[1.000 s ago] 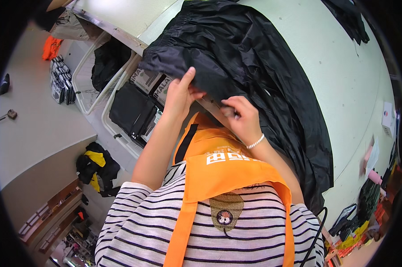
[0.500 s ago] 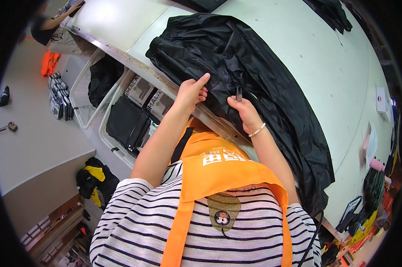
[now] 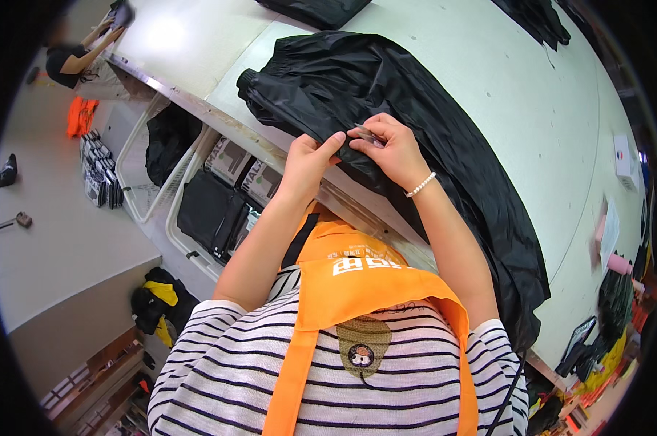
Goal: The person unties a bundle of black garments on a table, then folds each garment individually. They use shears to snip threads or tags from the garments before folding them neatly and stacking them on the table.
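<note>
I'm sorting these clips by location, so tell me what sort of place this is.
Probably a garment workshop or clothing packing room. A long pale work table carries a spread black garment that both hands pinch at its edge. White wire baskets under the table hold folded dark clothing, and another worker stands farther along.

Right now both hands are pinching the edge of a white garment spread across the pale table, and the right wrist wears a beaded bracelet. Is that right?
Not quite: the garment is black, not white. The head view shows the left hand and right hand pinching its edge on the pale table, with the beaded bracelet on the right wrist.
</note>
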